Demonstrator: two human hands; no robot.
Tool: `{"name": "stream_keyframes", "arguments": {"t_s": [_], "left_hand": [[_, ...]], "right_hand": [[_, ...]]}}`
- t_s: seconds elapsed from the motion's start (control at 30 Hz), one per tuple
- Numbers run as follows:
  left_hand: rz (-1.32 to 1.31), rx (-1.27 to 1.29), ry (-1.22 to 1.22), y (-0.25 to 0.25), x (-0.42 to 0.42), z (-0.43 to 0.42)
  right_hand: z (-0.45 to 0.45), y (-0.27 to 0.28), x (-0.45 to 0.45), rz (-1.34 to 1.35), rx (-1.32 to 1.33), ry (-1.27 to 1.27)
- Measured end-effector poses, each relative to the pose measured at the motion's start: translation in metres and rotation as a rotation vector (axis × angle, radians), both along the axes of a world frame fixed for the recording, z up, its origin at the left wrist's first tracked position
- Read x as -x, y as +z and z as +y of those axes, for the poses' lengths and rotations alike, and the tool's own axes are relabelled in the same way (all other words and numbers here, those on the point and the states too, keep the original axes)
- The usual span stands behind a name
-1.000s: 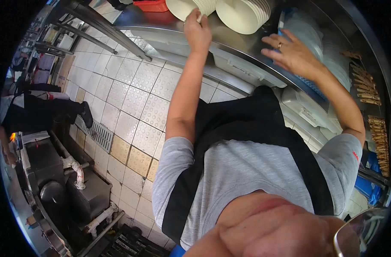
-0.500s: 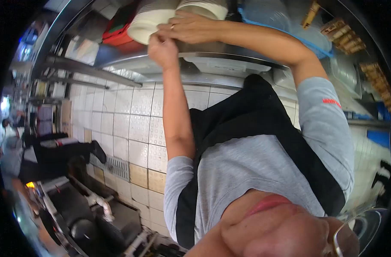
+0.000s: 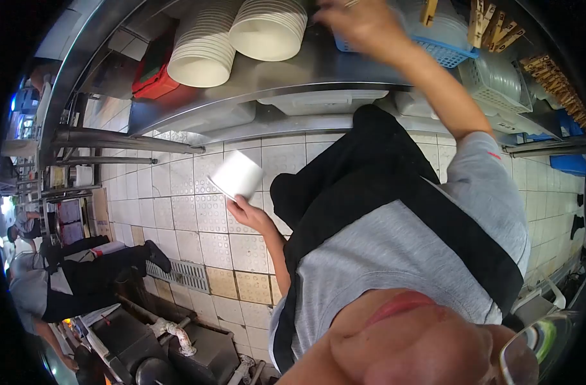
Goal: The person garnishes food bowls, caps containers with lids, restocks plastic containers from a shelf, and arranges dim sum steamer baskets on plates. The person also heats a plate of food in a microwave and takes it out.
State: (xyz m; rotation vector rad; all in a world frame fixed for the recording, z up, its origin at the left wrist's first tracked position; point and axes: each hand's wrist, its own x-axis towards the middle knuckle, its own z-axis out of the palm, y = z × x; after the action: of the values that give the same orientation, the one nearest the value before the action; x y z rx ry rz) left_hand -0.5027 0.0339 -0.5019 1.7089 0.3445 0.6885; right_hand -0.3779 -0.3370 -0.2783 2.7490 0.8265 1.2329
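Note:
My left hand (image 3: 249, 215) is closed on the rim of a white paper bowl (image 3: 238, 174), which is tilted over the tiled floor. My right hand (image 3: 363, 25), with a ring on one finger, is raised over the steel shelf at the top edge. Its fingers are stretched out, slightly blurred, and nothing shows in them. To its left, two nested stacks of paper bowls lie on the shelf: a nearer stack (image 3: 267, 35) and a farther stack (image 3: 203, 64).
A red container (image 3: 155, 80) stands left of the bowls. Blue baskets (image 3: 443, 51) of clear plastic items and several wooden clothespins (image 3: 492, 29) are on the right. White bins (image 3: 325, 101) sit below the steel shelf (image 3: 261, 77). A co-worker (image 3: 68, 276) stands at a stove on the left.
My left hand has moved down away from the stacks with one paper bowl in it. The right hand has left the stacks and moved right along the shelf.

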Motion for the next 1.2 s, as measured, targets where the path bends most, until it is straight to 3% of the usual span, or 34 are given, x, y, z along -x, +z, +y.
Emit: {"name": "stream_keyframes", "arguments": {"t_s": [0.03, 0.07, 0.1, 0.17, 0.23, 0.4, 0.5, 0.6, 0.73, 0.97, 1.07, 1.17, 1.2], "left_hand": [[0.098, -0.085, -0.003, -0.010, 0.014, 0.006], [0.141, -0.140, 0.003, -0.021, 0.024, 0.012], [0.181, -0.195, 0.008, -0.033, 0.032, 0.016], [0.186, -0.258, 0.009, -0.045, 0.036, 0.013], [0.273, -0.333, -0.089, -0.043, 0.030, 0.006], [0.191, -0.561, -0.326, -0.086, -0.013, -0.024], [0.457, -0.763, -0.575, -0.079, -0.029, -0.046], [0.420, -0.863, -0.683, -0.077, -0.036, -0.052], [0.415, -0.814, -0.659, -0.083, -0.035, -0.049], [0.455, -0.749, -0.567, -0.081, -0.031, -0.046], [0.451, -0.766, -0.545, -0.082, -0.030, -0.048], [0.445, -0.783, -0.547, -0.076, -0.029, -0.049], [0.441, -0.788, -0.552, -0.074, -0.028, -0.050]], "right_hand": [[0.004, 0.028, 0.020, 0.265, -0.681, -0.238], [-0.020, 0.022, 0.025, 0.524, -1.176, -0.154], [-0.040, 0.019, 0.032, 0.257, -0.925, -0.186], [-0.089, 0.012, 0.045, 0.115, -0.180, -0.567], [-0.112, 0.005, 0.062, -0.302, 0.004, -0.589], [-0.144, -0.006, 0.089, -0.141, -0.083, -0.652], [-0.152, -0.016, 0.093, -0.102, -0.169, -0.657], [-0.163, -0.021, 0.093, -0.118, -0.273, -0.653], [-0.197, -0.030, 0.089, -0.233, -0.545, -0.602], [-0.278, -0.068, 0.074, -0.499, -1.140, -0.269], [-0.279, -0.078, 0.072, -0.353, -1.016, -0.300], [-0.234, -0.062, 0.088, -0.053, -0.267, -0.789], [-0.210, -0.049, 0.092, -0.072, -0.197, -0.758]]}}
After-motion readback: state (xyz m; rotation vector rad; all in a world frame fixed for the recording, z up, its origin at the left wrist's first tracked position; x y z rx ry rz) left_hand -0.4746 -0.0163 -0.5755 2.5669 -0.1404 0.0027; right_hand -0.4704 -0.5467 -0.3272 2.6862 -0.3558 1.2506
